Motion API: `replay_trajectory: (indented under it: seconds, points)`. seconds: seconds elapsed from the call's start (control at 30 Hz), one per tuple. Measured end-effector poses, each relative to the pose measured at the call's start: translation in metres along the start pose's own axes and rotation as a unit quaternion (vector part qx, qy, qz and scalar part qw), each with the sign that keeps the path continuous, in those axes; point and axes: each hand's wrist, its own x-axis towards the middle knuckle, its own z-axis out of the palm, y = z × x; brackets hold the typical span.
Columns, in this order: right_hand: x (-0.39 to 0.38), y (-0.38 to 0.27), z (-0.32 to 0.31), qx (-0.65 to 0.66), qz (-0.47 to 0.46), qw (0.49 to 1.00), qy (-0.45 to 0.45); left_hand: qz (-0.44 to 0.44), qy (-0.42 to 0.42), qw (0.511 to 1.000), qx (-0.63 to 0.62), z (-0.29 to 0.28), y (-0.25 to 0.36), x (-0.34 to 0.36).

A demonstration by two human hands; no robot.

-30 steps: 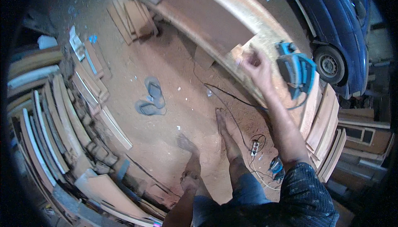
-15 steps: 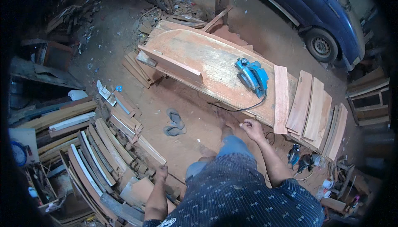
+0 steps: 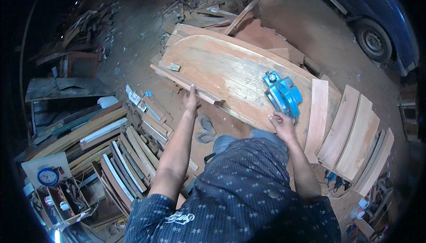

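Note:
A long wooden board point(image 3: 175, 80) lies tilted along the near left edge of the workbench point(image 3: 213, 59). My left hand point(image 3: 191, 100) is closed on the board's near edge, right of its middle. A blue electric planer point(image 3: 283, 93) rests on the bench at centre right. Just below the planer's near end is my right hand point(image 3: 282, 124), its fingers curled in with nothing visible between them. To its right, a curved pale plank point(image 3: 317, 114) lies across the bench.
More curved wooden pieces point(image 3: 355, 132) lie side by side at the bench's right end. Stacked timber point(image 3: 133, 150) fills the left side, with a round blue-rimmed clock point(image 3: 47, 176) near it. Grey flip-flops point(image 3: 205, 129) lie on the floor. A blue vehicle's wheel point(image 3: 372, 39) stands far right.
My left hand has risen from beside my body to the board and taken hold of it. The board has tipped over from its more upright stance. My right hand has moved up to the planer.

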Motion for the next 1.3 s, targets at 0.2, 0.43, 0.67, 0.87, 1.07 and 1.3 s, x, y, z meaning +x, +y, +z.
replay_trajectory:
  seconds: [0.2, 0.43, 0.67, 0.87, 1.07, 1.3]
  points:
    - [0.033, -0.020, -0.010, -0.023, 0.038, 0.996, -0.074, -0.071, 0.033, 0.996, -0.038, 0.011, -0.015, 0.045]
    - [0.072, -0.067, 0.017, 0.011, -0.027, 0.989, -0.144, -0.007, -0.191, 0.936, -0.295, -0.007, 0.044, -0.109]
    - [0.078, -0.178, 0.051, 0.138, -0.070, 0.954, -0.257, 0.030, -0.262, 0.921, -0.287, 0.007, 0.080, -0.185]
    - [0.069, -0.221, 0.064, 0.103, -0.213, 0.950, -0.204, 0.085, -0.257, 0.939, -0.213, 0.022, 0.090, -0.207]
    - [0.082, -0.203, 0.058, 0.236, -0.099, 0.921, -0.294, 0.101, -0.251, 0.948, -0.168, 0.023, 0.113, -0.215]
    - [0.096, -0.177, 0.007, -0.122, -0.352, 0.926, -0.061, -0.156, -0.306, 0.902, -0.260, -0.011, 0.139, -0.223]
